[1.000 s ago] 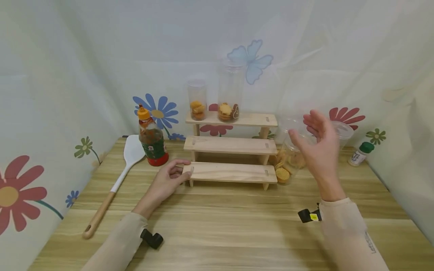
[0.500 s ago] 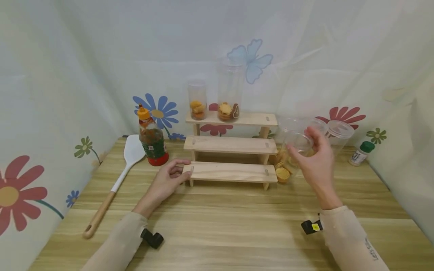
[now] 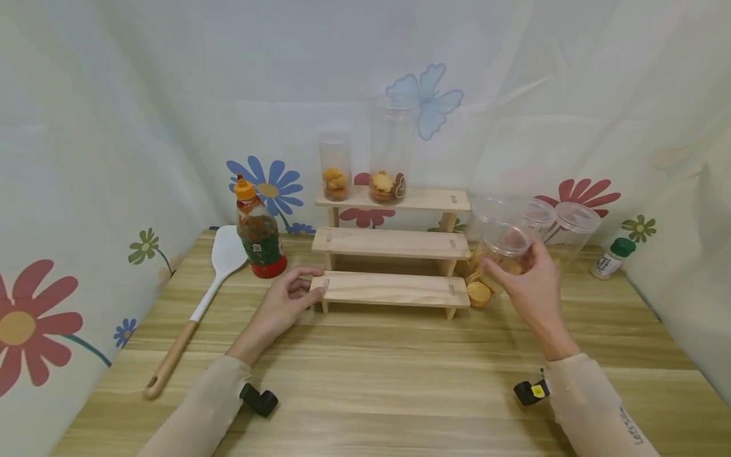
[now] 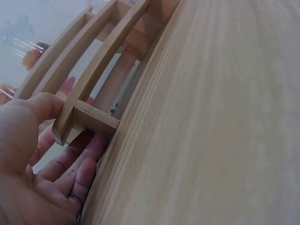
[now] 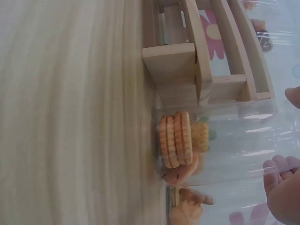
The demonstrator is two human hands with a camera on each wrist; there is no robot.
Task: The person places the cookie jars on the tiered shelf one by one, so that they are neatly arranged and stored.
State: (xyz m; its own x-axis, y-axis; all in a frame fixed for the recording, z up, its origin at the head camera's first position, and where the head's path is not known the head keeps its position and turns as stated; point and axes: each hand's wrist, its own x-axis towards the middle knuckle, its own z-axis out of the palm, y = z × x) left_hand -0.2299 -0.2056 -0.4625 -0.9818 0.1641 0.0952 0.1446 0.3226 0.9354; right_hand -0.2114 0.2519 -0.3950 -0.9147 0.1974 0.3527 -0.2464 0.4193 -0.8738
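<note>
A three-step wooden display rack point(image 3: 394, 289) stands on the wood-grain table. My left hand point(image 3: 281, 306) grips the left end of its lowest step; in the left wrist view the thumb lies over the board point(image 4: 91, 77) and the fingers curl beneath it. At the rack's right side, my right hand point(image 3: 533, 285) holds a clear lidded jar point(image 3: 507, 240), thumb on the near left and fingers on the right. Sandwich cookies point(image 5: 176, 140) lie at the bottom of this jar in the right wrist view. Two jars of cookies, one short point(image 3: 335, 166) and one tall point(image 3: 391, 155), stand on the top step.
More clear jars point(image 3: 577, 219) stand close behind and right of the held one. A green-capped shaker point(image 3: 613, 259) is at the far right. Left of the rack are a sauce bottle point(image 3: 259, 238) and a white spatula with a wooden handle point(image 3: 177, 349). A flowered curtain surrounds the table.
My right hand has come down from above the jars and closed round the front jar near its top. The left hand stays on the rack. The view has shifted slightly.
</note>
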